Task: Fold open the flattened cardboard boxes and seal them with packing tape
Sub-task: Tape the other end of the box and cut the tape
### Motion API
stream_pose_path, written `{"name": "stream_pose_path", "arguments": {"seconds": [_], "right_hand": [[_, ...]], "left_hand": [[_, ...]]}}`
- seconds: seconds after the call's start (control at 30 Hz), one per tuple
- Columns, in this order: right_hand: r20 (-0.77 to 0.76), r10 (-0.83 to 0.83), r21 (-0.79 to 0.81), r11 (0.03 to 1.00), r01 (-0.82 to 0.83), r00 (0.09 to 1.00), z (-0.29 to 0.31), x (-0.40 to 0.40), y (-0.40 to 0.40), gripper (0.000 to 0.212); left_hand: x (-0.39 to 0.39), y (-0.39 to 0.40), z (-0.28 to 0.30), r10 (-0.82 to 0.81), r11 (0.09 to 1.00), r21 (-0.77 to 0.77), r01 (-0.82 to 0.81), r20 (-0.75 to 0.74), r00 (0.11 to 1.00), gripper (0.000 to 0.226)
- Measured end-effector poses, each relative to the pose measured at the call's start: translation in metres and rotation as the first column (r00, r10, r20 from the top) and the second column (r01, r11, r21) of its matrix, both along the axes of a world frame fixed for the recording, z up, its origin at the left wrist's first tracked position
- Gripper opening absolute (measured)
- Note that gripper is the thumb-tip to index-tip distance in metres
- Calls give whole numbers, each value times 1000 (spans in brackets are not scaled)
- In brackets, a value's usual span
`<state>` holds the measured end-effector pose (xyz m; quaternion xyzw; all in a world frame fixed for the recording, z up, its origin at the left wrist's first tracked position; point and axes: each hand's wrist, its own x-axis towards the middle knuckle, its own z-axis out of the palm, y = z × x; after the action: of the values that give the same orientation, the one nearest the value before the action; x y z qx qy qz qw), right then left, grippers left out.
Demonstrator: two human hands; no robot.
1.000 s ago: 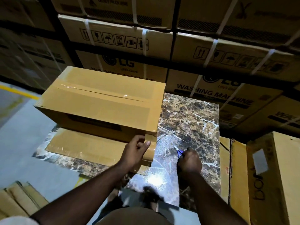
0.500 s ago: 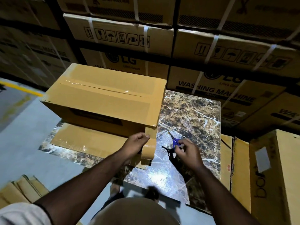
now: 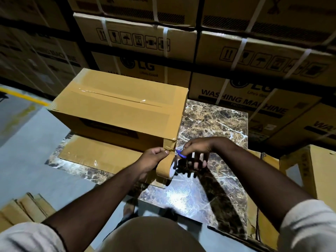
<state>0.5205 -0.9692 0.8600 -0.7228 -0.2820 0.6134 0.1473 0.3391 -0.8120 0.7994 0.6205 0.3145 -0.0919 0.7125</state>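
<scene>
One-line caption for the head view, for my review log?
Left hand pinches tape off the box; right hand brings blue-handled scissors to it.

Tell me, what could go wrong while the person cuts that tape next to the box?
1. The scissors in the right hand sit very close to the left hand pinching the tape strip, so a slip might nick a finger.
2. The tape roll hangs off the strip; once cut, it might drop onto the marble table.
3. The light is dim, so the cut may go crooked.
</scene>
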Motion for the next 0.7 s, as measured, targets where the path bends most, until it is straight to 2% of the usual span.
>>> {"name": "stream_pose_path", "arguments": {"seconds": [0.07, 0.1, 0.23, 0.27, 0.33, 0.4, 0.47, 0.53, 0.57, 0.63, 0.7], "right_hand": [[-10, 14, -54, 998, -14, 1000, -1, 2, 9, 53], [-7, 23, -62, 998, -23, 1000, -2, 3, 11, 52], [28, -5, 38, 999, 4, 1000, -1, 5, 14, 24], [72, -3, 64, 998, -2, 997, -2, 6, 13, 23], [281, 78, 83, 991, -105, 956, -6, 7, 5, 31], [420, 98, 93, 984, -150, 902, -17, 0, -10, 26], [451, -48, 170, 985, -33, 891, -36, -15, -35, 19], [460, -258, 217, 960, 175, 849, -64, -35, -61, 35], [505, -338, 184, 941, 284, 794, -80, -42, -73, 39], [634, -352, 39, 904, 426, 689, -106, -56, -84, 45], [653, -388, 2, 860, 510, 650, -129, -68, -87, 48]], "left_hand": [[-1, 2, 0, -11, 1000, 12, 11, -11, 1000, 14], [-2, 3, 0, -15, 1000, 17, 15, -18, 1000, 14], [-2, 10, -2, -19, 999, 38, 20, -38, 999, 18], [-1, 11, -2, -23, 998, 52, 25, -37, 999, 20], [-2, 15, -8, -33, 993, 115, 39, -54, 998, 25], [-8, 21, -19, -45, 982, 181, 58, -74, 996, 25], [-14, 23, -28, -61, 976, 204, 74, -69, 996, 29], [-18, 21, -26, -64, 977, 201, 71, -41, 997, 30], [-19, 19, -24, -57, 978, 201, 62, -31, 998, 29], [-19, 17, -23, -47, 978, 201, 51, -25, 999, 27], [-17, 18, -20, -59, 977, 205, 63, -26, 998, 31]]}}
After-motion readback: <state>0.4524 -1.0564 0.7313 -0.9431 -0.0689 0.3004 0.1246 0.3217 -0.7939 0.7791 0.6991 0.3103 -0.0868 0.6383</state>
